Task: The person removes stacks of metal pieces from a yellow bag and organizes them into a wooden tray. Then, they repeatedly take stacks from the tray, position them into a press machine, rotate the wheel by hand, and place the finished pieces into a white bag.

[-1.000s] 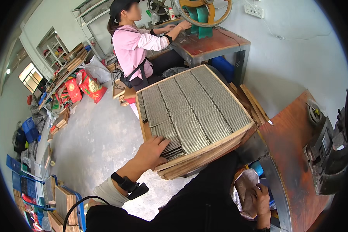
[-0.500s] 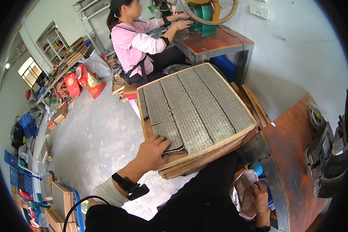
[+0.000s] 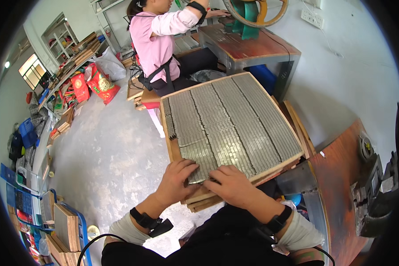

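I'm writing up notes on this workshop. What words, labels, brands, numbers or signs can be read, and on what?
No text can be read clearly.
Red bags on the left: gold markings, too small and blurred to read.
Wooden tray: no lettering visible.
Rows of metal strips in it: none visible.

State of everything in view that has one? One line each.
Square wooden-framed tray: nearly full, left strip partly bare
Small grey metal pieces: packed in columns
Bare left hand: fingers bent against the pieces
Bare right hand: fingers curled at the pieces' near edge
Round yellow-spoked handwheel: turning or still, can't tell
Pink-shirted co-worker: seated, one arm raised
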A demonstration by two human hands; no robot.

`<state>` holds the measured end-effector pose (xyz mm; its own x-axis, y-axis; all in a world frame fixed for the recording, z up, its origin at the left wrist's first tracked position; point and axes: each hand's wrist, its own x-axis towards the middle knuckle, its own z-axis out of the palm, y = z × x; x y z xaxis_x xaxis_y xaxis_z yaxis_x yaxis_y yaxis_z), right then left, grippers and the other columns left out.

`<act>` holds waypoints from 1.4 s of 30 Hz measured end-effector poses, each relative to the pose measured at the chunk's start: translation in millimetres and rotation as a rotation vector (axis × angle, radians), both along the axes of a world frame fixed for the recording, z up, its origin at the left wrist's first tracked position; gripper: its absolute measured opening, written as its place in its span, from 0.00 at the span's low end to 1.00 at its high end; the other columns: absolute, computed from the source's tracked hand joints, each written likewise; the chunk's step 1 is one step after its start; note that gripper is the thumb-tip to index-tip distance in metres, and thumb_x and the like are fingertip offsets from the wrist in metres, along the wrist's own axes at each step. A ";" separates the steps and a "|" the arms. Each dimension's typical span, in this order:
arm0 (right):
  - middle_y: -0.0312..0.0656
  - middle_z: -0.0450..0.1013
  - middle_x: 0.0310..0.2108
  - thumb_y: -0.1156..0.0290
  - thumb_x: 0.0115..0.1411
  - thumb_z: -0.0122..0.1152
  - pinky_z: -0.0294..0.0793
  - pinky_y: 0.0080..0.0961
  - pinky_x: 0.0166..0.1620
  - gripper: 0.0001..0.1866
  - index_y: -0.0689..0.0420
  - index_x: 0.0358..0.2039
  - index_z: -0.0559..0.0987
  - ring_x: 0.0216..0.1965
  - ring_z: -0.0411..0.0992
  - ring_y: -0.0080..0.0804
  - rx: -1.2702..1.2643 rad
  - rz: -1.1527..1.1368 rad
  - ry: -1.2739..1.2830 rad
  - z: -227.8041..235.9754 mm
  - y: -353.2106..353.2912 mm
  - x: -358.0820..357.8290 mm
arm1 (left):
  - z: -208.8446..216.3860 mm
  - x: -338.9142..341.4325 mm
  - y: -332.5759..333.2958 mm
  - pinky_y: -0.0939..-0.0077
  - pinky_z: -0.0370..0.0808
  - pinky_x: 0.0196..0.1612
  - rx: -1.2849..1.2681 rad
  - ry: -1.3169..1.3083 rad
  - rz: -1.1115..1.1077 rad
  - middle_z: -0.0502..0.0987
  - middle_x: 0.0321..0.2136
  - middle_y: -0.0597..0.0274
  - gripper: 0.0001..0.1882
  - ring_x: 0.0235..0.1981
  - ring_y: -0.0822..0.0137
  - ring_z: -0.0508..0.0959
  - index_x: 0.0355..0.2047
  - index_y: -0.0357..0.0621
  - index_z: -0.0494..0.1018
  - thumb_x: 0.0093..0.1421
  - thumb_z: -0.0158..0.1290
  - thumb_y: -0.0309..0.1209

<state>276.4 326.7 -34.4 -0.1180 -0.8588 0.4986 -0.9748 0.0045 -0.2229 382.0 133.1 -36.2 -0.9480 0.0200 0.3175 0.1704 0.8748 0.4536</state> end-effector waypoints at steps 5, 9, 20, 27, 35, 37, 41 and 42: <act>0.36 0.66 0.32 0.68 0.48 0.52 0.66 0.28 0.38 0.14 0.52 0.37 0.77 0.38 0.66 0.32 0.053 0.071 0.034 -8.6 -22.2 -13.0 | 1.3 -3.2 -29.2 0.64 0.68 0.52 0.290 0.009 -0.019 0.72 0.44 0.50 0.23 0.50 0.51 0.70 0.44 0.39 0.71 0.46 0.62 0.29; 0.41 0.66 0.44 0.68 0.50 0.51 0.66 0.33 0.45 0.17 0.54 0.41 0.76 0.48 0.64 0.37 0.033 0.022 0.062 -9.7 -21.6 -12.2 | -3.4 -82.4 -81.1 0.60 0.68 0.51 -0.001 0.199 0.220 0.71 0.44 0.46 0.18 0.48 0.47 0.69 0.45 0.36 0.69 0.53 0.54 0.28; 0.47 0.63 0.52 0.69 0.50 0.54 0.58 0.47 0.56 0.19 0.56 0.44 0.74 0.57 0.58 0.45 0.116 -0.067 -0.106 -11.9 -28.8 -1.9 | -28.1 -214.8 -120.2 0.45 0.45 0.64 -0.255 -0.293 0.567 0.53 0.64 0.51 0.36 0.66 0.54 0.48 0.61 0.36 0.53 0.63 0.36 0.53; 0.46 0.63 0.52 0.69 0.51 0.54 0.57 0.47 0.56 0.18 0.55 0.45 0.74 0.57 0.58 0.44 0.150 -0.057 -0.145 -16.5 -26.0 -5.3 | -27.2 -210.0 -121.3 0.47 0.46 0.64 -0.300 -0.287 0.512 0.54 0.63 0.51 0.33 0.65 0.55 0.51 0.60 0.37 0.56 0.64 0.35 0.51; 0.44 0.64 0.51 0.66 0.51 0.57 0.56 0.45 0.56 0.18 0.53 0.44 0.75 0.57 0.58 0.42 0.135 -0.036 -0.191 -18.4 -24.9 -6.3 | -37.0 -206.8 -132.4 0.58 0.58 0.54 -0.397 0.027 0.479 0.72 0.50 0.55 0.21 0.53 0.58 0.69 0.49 0.42 0.70 0.61 0.45 0.41; 0.44 0.64 0.51 0.66 0.51 0.58 0.55 0.45 0.56 0.18 0.53 0.44 0.76 0.56 0.58 0.42 0.127 -0.042 -0.202 -17.9 -24.5 -5.2 | -37.1 -207.6 -133.8 0.58 0.59 0.54 -0.385 0.050 0.494 0.72 0.49 0.55 0.19 0.52 0.57 0.69 0.48 0.42 0.71 0.61 0.46 0.40; 0.44 0.64 0.51 0.66 0.51 0.57 0.55 0.46 0.56 0.18 0.53 0.44 0.76 0.56 0.59 0.43 0.116 -0.061 -0.223 -18.2 -24.6 -3.2 | -37.9 -212.7 -134.3 0.57 0.62 0.52 -0.294 0.090 0.536 0.73 0.47 0.55 0.17 0.49 0.55 0.71 0.45 0.43 0.72 0.60 0.47 0.38; 0.42 0.64 0.50 0.65 0.48 0.61 0.56 0.45 0.56 0.20 0.52 0.44 0.76 0.56 0.59 0.42 0.138 -0.082 -0.180 -18.1 -24.7 -3.0 | -37.6 -214.6 -134.6 0.57 0.62 0.52 -0.293 0.053 0.545 0.73 0.47 0.55 0.17 0.49 0.55 0.71 0.45 0.43 0.72 0.60 0.47 0.38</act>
